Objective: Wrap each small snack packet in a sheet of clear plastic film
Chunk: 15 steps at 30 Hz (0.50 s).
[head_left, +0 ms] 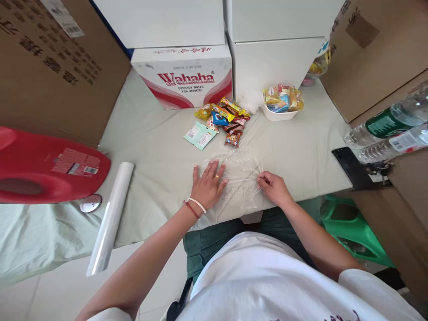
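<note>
A crumpled sheet of clear plastic wrap (240, 178) lies on the pale green cloth (157, 147) at the near edge of the table. My left hand (209, 183) rests flat on its left side, fingers stretched out, a ring on one finger and bracelets at the wrist. My right hand (273, 186) pinches the wrap's right edge with curled fingers. Beyond the wrap lies a small pile of wrapped snacks (225, 118) and a light green packet (199, 135).
A roll of plastic wrap (112, 215) lies left, beside a red jug (43, 165) and a small metal disc (90, 203). A white bowl of snacks (280, 107), a Wahaha box (183, 76), white and cardboard boxes stand behind. Water bottles (388, 127), a phone (349, 166), a green stool (351, 225) right.
</note>
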Tool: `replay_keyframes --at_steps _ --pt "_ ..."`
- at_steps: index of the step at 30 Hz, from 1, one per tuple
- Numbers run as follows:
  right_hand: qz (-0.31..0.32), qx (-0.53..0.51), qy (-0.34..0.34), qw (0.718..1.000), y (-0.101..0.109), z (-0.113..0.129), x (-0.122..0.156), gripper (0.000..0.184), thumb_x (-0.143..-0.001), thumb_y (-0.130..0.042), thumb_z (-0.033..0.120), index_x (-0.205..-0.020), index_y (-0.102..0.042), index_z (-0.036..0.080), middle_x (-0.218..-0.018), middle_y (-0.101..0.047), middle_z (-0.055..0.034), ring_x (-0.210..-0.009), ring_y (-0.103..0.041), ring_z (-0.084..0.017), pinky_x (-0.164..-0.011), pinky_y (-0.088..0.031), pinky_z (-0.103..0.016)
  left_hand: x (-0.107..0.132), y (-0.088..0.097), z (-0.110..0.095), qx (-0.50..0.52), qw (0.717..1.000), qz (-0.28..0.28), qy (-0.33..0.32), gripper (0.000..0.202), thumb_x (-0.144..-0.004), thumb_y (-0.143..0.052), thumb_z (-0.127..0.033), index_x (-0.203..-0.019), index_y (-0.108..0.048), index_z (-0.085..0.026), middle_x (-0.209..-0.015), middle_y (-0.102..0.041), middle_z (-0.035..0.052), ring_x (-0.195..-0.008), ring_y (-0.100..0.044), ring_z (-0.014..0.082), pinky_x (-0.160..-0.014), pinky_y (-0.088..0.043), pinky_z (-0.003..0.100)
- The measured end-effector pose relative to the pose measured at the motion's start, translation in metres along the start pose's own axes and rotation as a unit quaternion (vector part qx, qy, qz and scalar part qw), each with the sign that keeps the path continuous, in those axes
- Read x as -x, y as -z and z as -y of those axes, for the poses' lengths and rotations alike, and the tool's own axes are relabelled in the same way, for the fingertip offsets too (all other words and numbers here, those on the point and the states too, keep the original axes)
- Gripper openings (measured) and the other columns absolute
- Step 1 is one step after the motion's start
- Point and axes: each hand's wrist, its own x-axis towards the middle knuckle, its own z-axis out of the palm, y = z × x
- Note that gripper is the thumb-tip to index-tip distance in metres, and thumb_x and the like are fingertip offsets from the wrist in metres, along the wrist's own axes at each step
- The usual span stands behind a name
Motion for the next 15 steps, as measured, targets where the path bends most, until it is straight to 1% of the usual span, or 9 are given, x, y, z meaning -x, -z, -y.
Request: replay_keyframes --at_steps 2,4,6,8,9,11,12,13,15 --pt "-0.011 0.029 -0.003 1.0 0.013 -0.005 -0.003 0.027 -0.088 -0.061 0.048 -0.088 -0.069 0.022 -0.07 -0.068 0.0005 -0.067 -0.061 -0.018 -0.069 -0.047 -0.031 0.004 -0.002 0.013 -0.074 0.996 0.009 0.044 0.061 -0.107 -0.031 -0.046 -0.162 -0.041 -0.024 -0.171 -0.035 0.0162 -0.159 -0.033 0.0351 -0.125 0.0 0.075" --pt "-0.006 0.044 -0.019 0.999 0.025 -0.01 -0.007 0.029 -0.088 -0.061 0.048 -0.092 -0.07 0.021 -0.07 -0.068 0.0003 -0.068 -0.061 -0.018 -0.07 -0.047 -0.031 0.012 -0.001 0.019 -0.112 0.991 0.014 0.071 0.062 -0.108 -0.026 -0.045 -0.164 -0.037 -0.023 -0.172 -0.033 0.0162 -0.16 -0.032 0.0337 -0.125 -0.005 0.076" --pt "0.001 0.081 -0.032 0.996 0.036 -0.009 -0.012 0.03 -0.088 -0.062 0.047 -0.099 -0.071 0.02 -0.072 -0.067 0.0 -0.067 -0.06 -0.019 -0.068 -0.047 -0.031 0.02 -0.002 0.02 -0.127 0.988 0.015 0.085 0.063 -0.108 -0.025 -0.046 -0.165 -0.035 -0.022 -0.172 -0.033 0.0164 -0.16 -0.033 0.0332 -0.125 -0.009 0.075" --pt "-0.04 0.166 -0.019 0.985 0.04 0.002 -0.016 0.032 -0.088 -0.063 0.042 -0.109 -0.071 0.02 -0.081 -0.069 -0.0025 -0.07 -0.062 -0.02 -0.07 -0.049 -0.033 0.026 -0.005 0.018 -0.137 0.986 0.007 0.095 0.064 -0.108 -0.026 -0.047 -0.166 -0.033 -0.021 -0.172 -0.032 0.0171 -0.159 -0.033 0.0333 -0.126 -0.01 0.075" --pt "-0.083 0.217 0.004 0.973 0.04 0.011 -0.017 0.033 -0.09 -0.061 0.039 -0.115 -0.07 0.019 -0.088 -0.071 -0.005 -0.074 -0.063 -0.022 -0.072 -0.051 -0.035 0.029 -0.007 0.015 -0.142 0.985 0.001 0.1 0.065 -0.108 -0.026 -0.048 -0.166 -0.032 -0.019 -0.172 -0.031 0.0177 -0.16 -0.032 0.0335 -0.126 -0.01 0.075" --pt "-0.167 0.295 0.089 0.937 0.03 0.032 -0.016 0.035 -0.097 -0.054 0.034 -0.123 -0.069 0.018 -0.105 -0.071 -0.0112 -0.09 -0.066 -0.026 -0.082 -0.055 -0.041 0.032 -0.012 0.011 -0.147 0.984 -0.007 0.103 0.068 -0.108 -0.027 -0.05 -0.166 -0.031 -0.015 -0.172 -0.029 0.0192 -0.161 -0.029 0.0343 -0.126 -0.01 0.076" --pt "-0.179 0.316 0.145 0.92 0.021 0.042 -0.014 0.035 -0.101 -0.05 0.033 -0.127 -0.069 0.018 -0.113 -0.07 -0.0138 -0.101 -0.066 -0.028 -0.09 -0.055 -0.045 0.033 -0.015 0.009 -0.148 0.984 -0.009 0.102 0.07 -0.108 -0.027 -0.051 -0.166 -0.031 -0.013 -0.172 -0.027 0.02 -0.161 -0.029 0.0347 -0.126 -0.01 0.076" --pt "-0.162 0.328 0.204 0.908 0.011 0.05 -0.012 0.037 -0.104 -0.047 0.032 -0.13 -0.069 0.018 -0.121 -0.07 -0.0156 -0.112 -0.065 -0.03 -0.098 -0.054 -0.047 0.034 -0.017 0.007 -0.149 0.984 -0.01 0.099 0.072 -0.107 -0.027 -0.052 -0.166 -0.03 -0.011 -0.173 -0.027 0.0208 -0.161 -0.028 0.0351 -0.125 -0.01 0.076" --pt "-0.063 0.347 0.305 0.885 -0.012 0.056 -0.008 0.04 -0.107 -0.046 0.033 -0.138 -0.066 0.018 -0.141 -0.065 -0.0164 -0.133 -0.056 -0.031 -0.114 -0.048 -0.052 0.036 -0.018 0.008 -0.148 0.984 -0.014 0.095 0.074 -0.107 -0.027 -0.053 -0.165 -0.028 -0.008 -0.172 -0.025 0.0223 -0.161 -0.028 0.0358 -0.125 -0.011 0.076"
